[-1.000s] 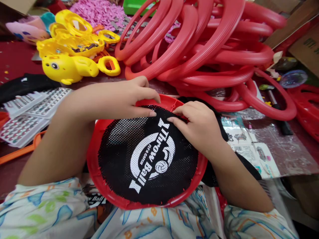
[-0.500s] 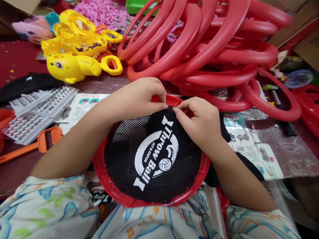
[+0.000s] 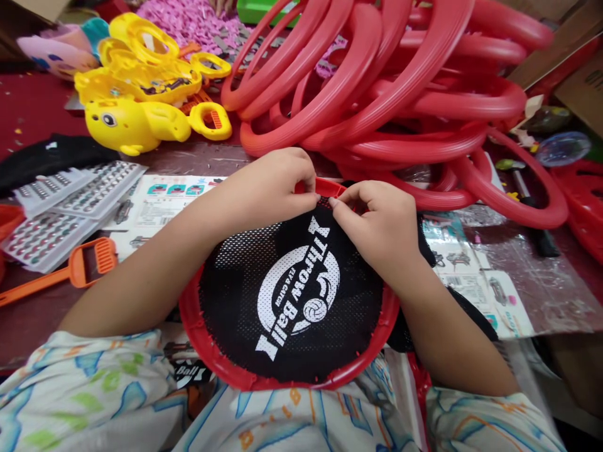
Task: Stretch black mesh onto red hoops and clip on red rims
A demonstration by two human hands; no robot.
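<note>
A red plastic ring (image 3: 207, 348) rests against my lap and the table edge. Black mesh fabric (image 3: 235, 314) printed with white "Throw Ball" lettering spans it, its margin lying along small pegs on the ring. At the ring's far side, my left hand (image 3: 282, 182) pinches the mesh edge between thumb and fingers. My right hand (image 3: 377, 216) pinches the same edge just to the right, thumb tip close to the left thumb. The fingers partly cover the far rim.
Red ribbed rings (image 3: 400, 107) are heaped behind my hands. Yellow toy shells (image 3: 136, 122) lie back left, near trays of small parts (image 3: 56, 238) and an orange toy shovel (image 3: 85, 267). Printed cardboard (image 3: 499, 301) and more black mesh (image 3: 471, 314) are at right. Another person's hand (image 3: 223, 6) shows at the back.
Both hands stay at the far rim, with small shifts of the fingers along the mesh edge. The ring has shifted slightly right in view. Another person's hand has appeared at the back.
</note>
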